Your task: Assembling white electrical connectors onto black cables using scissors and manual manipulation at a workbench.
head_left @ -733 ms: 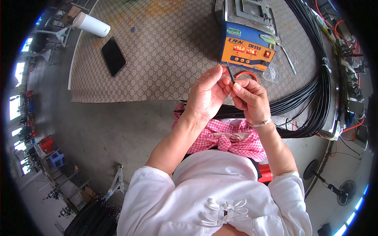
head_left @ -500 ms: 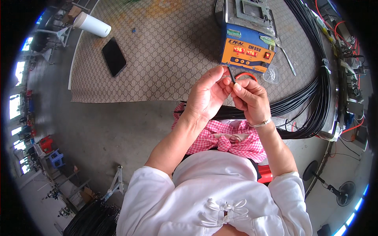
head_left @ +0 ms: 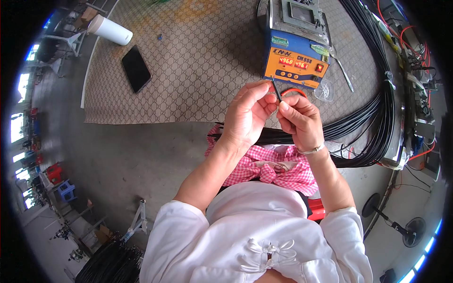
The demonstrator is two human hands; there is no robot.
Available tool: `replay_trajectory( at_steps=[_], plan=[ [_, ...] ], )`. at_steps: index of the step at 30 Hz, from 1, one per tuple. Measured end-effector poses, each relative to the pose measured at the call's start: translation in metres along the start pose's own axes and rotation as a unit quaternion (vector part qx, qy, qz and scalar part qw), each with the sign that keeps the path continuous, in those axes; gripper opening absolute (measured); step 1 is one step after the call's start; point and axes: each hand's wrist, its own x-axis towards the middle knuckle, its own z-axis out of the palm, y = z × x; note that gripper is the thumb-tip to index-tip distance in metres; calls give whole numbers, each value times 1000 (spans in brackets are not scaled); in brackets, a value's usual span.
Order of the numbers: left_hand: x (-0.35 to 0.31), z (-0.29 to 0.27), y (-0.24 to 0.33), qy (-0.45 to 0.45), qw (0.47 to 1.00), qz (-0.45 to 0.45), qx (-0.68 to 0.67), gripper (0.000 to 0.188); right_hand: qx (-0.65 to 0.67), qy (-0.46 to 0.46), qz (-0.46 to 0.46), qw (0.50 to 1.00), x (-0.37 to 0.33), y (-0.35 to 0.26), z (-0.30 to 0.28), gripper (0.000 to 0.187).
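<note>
A short black cable end [head_left: 277, 92] points up and away between my hands, thin wire tips showing at its far end. My right hand [head_left: 304, 120] pinches it lower down between thumb and fingers. My left hand [head_left: 243, 113] is closed with thumb and forefinger at the cable's far tip; its other fingers curl loosely. Just beyond stands a blue box with an orange front panel [head_left: 295, 66], lit red digits and a metal tray [head_left: 302, 21] on top; it looks like a solder pot. A bundle of black cables [head_left: 349, 125] runs close by my right hand.
On the patterned tablecloth [head_left: 188, 70] lie a black phone [head_left: 136, 69], a white tumbler [head_left: 111, 30] and a thin metal tool [head_left: 344, 70]. A clear plastic piece [head_left: 323, 89] and a red-orange loop [head_left: 295, 90] sit by the box. The near table edge curves below my hands.
Both hands stay almost in place, still at the cable end. My left thumb and forefinger have shifted slightly at its tip. The whole view has moved a little.
</note>
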Motion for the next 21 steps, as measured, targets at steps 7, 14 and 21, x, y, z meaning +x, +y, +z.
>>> replay_trajectory(
  at_steps=[7,14,21],
  plan=[
    [-2,1,-1,5,999,32,41,14,-21,27,-43,999,-1,-8,4,9],
    [-1,-4,-5,35,997,25,71,17,-149,62,-124,979,4,-52,-1,10],
    [-2,-33,-19,53,985,56,154,15,-425,103,-230,869,42,-116,-18,14]
  ],
)
